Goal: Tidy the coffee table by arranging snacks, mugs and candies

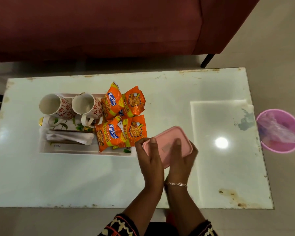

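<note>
A pink lidded box [167, 142] sits on the white coffee table [177, 92], just right of a floral tray [85, 149]. My left hand [149, 157] grips its left end with the thumb on the lid. My right hand [182, 159] holds its right side, thumb pressed on top. In the tray stand two white mugs with red flower print [55, 107] [88, 107], several orange snack packets [121, 114] and folded white napkins [70, 137]. The box's contents are hidden by the lid.
A dark red sofa [109, 26] runs along the far side of the table. A pink bin [279, 130] with plastic wrappers stands on the floor past the table's right edge. A lamp glare spot [221, 142] shines on the tabletop.
</note>
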